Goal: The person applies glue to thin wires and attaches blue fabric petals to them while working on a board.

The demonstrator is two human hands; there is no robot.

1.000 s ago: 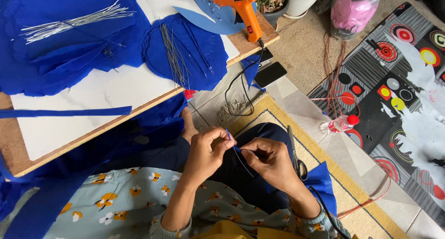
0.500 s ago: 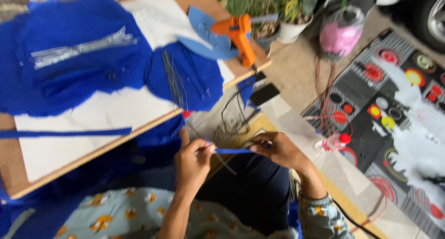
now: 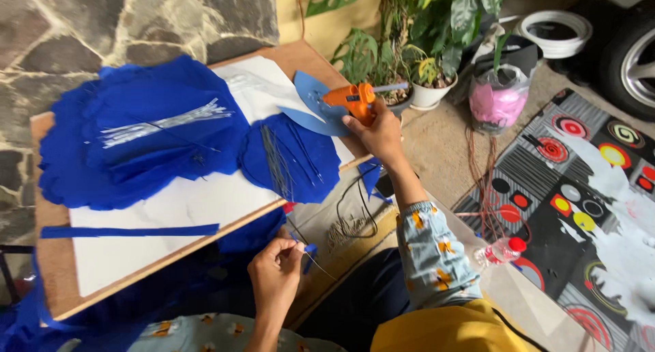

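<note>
Glue gun now gripped by the right hand, which left the wire; left hand still pinches the blue-wrapped wire.

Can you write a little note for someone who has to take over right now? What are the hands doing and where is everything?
Left hand: grip pinches a thin wire with a blue wrap, low by the lap.
Right hand: grip closed on the orange glue gun at the board's edge.
On the board: blue paper pieces, wire bundles, one blue strip.
Done: wire partly wrapped in blue.
Left: no glue visibly on the wire.
</note>
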